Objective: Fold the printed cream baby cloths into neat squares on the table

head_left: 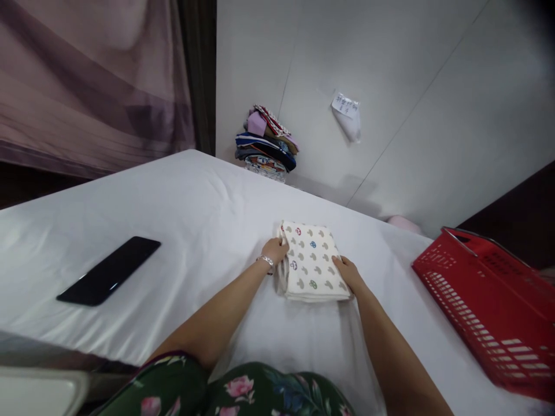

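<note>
A folded cream cloth (pixel 314 263) printed with small mushrooms lies at the middle of the white-covered table, between my two hands. My left hand (pixel 276 252), with a silver bracelet at the wrist, grips the cloth's left edge, where several folded layers show. At the opposite side, my right hand (pixel 348 271) holds the right edge, thumb on top and the other fingers hidden beneath. The cloth looks flat and neatly squared, close to the table top.
A black phone-like slab (pixel 110 271) lies on the white sheet (pixel 191 202) to the left. On the right stands a red plastic basket (pixel 489 300). Beyond the far edge, a stack of folded clothes (pixel 266 144) leans near the wall, which bears a labelled plastic bag (pixel 347 118).
</note>
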`<state>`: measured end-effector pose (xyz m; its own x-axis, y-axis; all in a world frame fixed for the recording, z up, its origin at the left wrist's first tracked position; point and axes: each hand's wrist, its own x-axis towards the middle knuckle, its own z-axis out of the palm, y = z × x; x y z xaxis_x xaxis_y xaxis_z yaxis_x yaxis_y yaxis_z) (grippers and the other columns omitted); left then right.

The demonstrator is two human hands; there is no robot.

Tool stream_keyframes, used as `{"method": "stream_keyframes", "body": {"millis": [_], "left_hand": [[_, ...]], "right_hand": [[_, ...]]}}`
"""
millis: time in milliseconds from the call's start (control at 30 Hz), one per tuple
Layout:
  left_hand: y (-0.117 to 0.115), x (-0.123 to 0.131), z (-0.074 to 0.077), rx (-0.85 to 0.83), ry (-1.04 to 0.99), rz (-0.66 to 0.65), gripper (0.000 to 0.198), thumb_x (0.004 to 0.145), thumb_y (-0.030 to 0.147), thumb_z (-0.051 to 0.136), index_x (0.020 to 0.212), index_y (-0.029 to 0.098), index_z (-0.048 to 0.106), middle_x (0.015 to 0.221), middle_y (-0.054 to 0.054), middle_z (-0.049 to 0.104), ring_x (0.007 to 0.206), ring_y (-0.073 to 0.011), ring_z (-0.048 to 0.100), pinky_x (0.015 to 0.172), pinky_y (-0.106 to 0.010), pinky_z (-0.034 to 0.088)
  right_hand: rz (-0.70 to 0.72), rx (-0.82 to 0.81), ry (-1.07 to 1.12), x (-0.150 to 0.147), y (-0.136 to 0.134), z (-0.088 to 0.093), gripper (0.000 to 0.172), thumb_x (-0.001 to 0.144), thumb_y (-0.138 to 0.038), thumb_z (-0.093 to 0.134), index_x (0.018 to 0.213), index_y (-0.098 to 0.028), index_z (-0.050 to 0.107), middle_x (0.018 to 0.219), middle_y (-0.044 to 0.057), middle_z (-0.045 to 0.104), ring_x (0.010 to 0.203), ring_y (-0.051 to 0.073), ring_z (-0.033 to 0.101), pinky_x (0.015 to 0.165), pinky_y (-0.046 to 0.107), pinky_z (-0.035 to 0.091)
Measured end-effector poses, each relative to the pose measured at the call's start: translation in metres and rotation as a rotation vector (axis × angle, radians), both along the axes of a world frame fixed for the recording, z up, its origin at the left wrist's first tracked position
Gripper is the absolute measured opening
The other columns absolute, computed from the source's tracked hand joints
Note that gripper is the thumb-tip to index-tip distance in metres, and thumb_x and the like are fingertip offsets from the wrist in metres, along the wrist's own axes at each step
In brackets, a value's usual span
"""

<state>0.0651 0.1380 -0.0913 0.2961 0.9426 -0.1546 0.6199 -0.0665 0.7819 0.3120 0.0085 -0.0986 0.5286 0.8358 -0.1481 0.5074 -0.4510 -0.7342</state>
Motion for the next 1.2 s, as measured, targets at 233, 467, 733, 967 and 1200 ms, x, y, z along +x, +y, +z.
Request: {"method": "stream_keyframes", "body": {"millis": [233, 467, 733, 967, 1200], "left_hand": [[-0.006, -0.009, -0.004, -0.010, -0.015, 0.119, 0.009, 0.076, 0.024, 0.047, 0.072, 0.019, 0.053, 0.081, -0.006, 0.065, 0.078, -0.0184, 0.059, 0.064, -0.026, 0.040], [-0.006, -0.008, -0.007, -0.005, -0.015, 0.123, 0.007, 0.075, 0.025, 0.048, 0.074, 0.019, 0.051, 0.083, -0.007, 0.065, 0.079, -0.0202, 0.060, 0.063, -0.027, 0.040], [0.003, -0.004, 0.001, 0.012, 0.028, 0.051, 0.017, 0.073, 0.035, 0.054, 0.078, 0.019, 0.052, 0.088, -0.010, 0.066, 0.084, -0.0240, 0.061, 0.066, -0.029, 0.041], [0.007, -0.005, -0.005, 0.023, 0.026, 0.076, 0.010, 0.078, 0.030, 0.049, 0.075, 0.021, 0.052, 0.089, -0.010, 0.066, 0.087, -0.0236, 0.061, 0.066, -0.028, 0.042], [0.009, -0.005, -0.011, 0.004, 0.002, 0.084, 0.011, 0.079, 0.030, 0.047, 0.079, 0.020, 0.051, 0.090, -0.012, 0.066, 0.085, -0.0253, 0.061, 0.066, -0.031, 0.042]], "right_hand": [[0.021, -0.035, 0.039, -0.004, -0.003, 0.010, 0.053, 0.075, -0.056, 0.051, 0.110, -0.018, 0.063, 0.108, 0.007, 0.067, 0.096, 0.022, 0.062, 0.080, 0.031, 0.048], [0.032, -0.061, 0.094, -0.001, 0.004, 0.009, 0.054, 0.074, -0.058, 0.053, 0.106, -0.016, 0.064, 0.102, 0.009, 0.069, 0.091, 0.023, 0.064, 0.078, 0.031, 0.049], [-0.037, -0.053, 0.109, -0.003, 0.036, 0.022, 0.056, 0.074, -0.053, 0.056, 0.112, -0.013, 0.061, 0.108, 0.012, 0.066, 0.091, 0.023, 0.065, 0.074, 0.031, 0.051], [-0.051, 0.033, 0.031, -0.008, 0.056, 0.014, 0.049, 0.073, -0.048, 0.057, 0.107, -0.013, 0.063, 0.106, 0.011, 0.067, 0.093, 0.024, 0.063, 0.079, 0.031, 0.048], [-0.011, 0.017, -0.278, -0.011, 0.061, 0.013, 0.060, 0.077, -0.047, 0.056, 0.127, -0.013, 0.050, 0.131, 0.017, 0.050, 0.124, 0.031, 0.042, 0.102, 0.042, 0.031]]}}
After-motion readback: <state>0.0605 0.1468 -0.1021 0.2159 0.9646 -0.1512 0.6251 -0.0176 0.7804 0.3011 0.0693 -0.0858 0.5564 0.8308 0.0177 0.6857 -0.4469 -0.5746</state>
